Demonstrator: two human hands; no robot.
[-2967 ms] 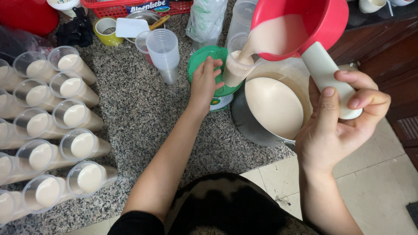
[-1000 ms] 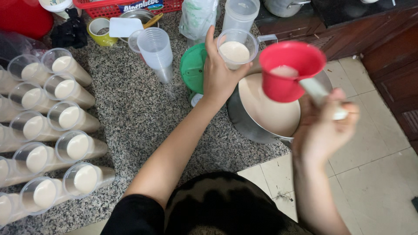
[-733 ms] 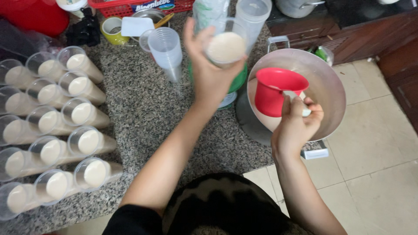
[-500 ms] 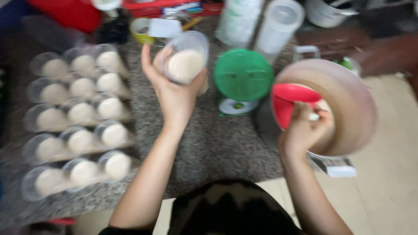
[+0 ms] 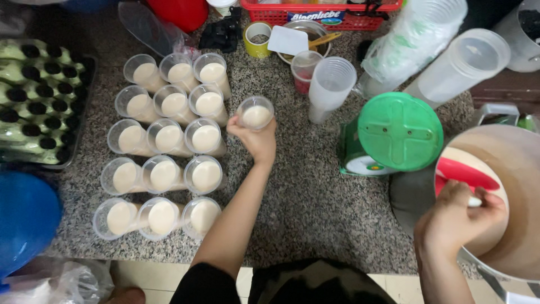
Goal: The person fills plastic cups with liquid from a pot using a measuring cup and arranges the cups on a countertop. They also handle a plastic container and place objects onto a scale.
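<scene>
Fifteen filled cups stood in rows; beside them the left hand gripped another cup, while the right hand clutched a red scoop.

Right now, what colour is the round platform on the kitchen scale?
Green. The round plastic scale platform shows best in the head view, beside the large metal pot.

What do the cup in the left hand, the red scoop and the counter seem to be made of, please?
Cup in the left hand: clear thin plastic, filling visible through it. Red scoop: glossy, likely plastic. Counter: speckled grey stone, probably polished granite.
</scene>
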